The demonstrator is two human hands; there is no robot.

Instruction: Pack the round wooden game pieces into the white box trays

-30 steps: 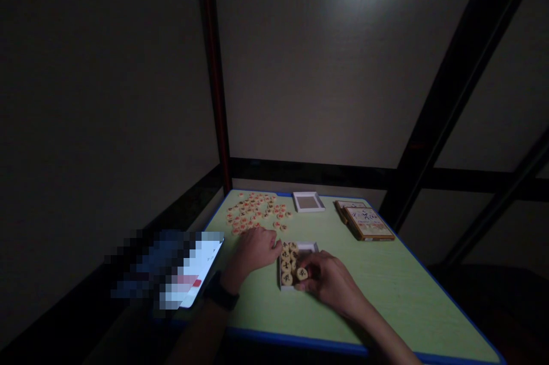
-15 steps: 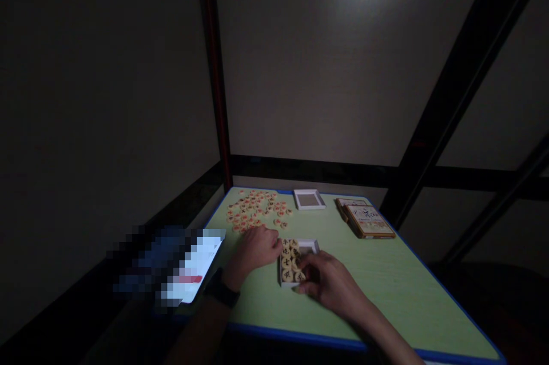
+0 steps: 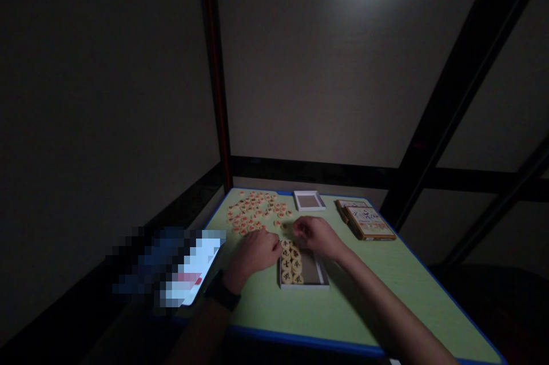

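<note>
A shallow white box lies on the green table, with several round wooden game pieces in rows in its left half. My left hand rests curled against the box's left side, fingers closed; what it holds, if anything, is hidden. My right hand reaches past the far end of the box, fingers bent in a pinch near a loose piece. A heap of loose round pieces with red and black marks lies at the far left of the table.
A second white box part sits at the far edge. Two flat printed boxes lie at the far right. A lit, blurred screen stands left of the table. Dark beams and a wall rise behind.
My right hand has left the near end of the box and moved away from me to the far end, near the loose pieces. The box's right half now shows.
</note>
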